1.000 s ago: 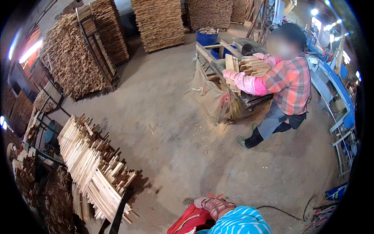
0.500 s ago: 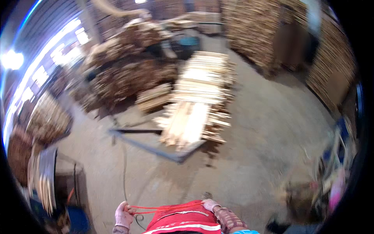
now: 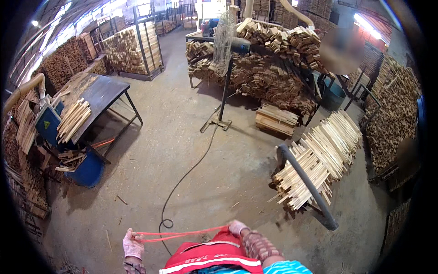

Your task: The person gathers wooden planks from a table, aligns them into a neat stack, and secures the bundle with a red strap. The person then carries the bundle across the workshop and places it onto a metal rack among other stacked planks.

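Note:
My left hand (image 3: pixel 132 245), in a pale pinkish glove, is closed on one end of a red cord (image 3: pixel 178 234). The cord runs in two strands, pulled out sideways to my right hand (image 3: pixel 238 228), which is gloved too and closed on it at the upper edge of a red apron (image 3: pixel 205 256). A white band crosses the apron, and a patterned sleeve (image 3: pixel 261 245) covers my right forearm. Whether the cord is fixed to the apron, I cannot make out.
A cart of wooden strips (image 3: pixel 319 160) with a grey tube handle (image 3: pixel 308 187) stands right. Ahead is a standing fan (image 3: pixel 223 50), its black cable (image 3: pixel 191 169) looping across the floor. Left are a table (image 3: pixel 102 91) bearing strips and a blue tub (image 3: pixel 86 171).
My view has swung left, so the strip cart now lies further right and the fan and table show. Both hands still hold the cord stretched.

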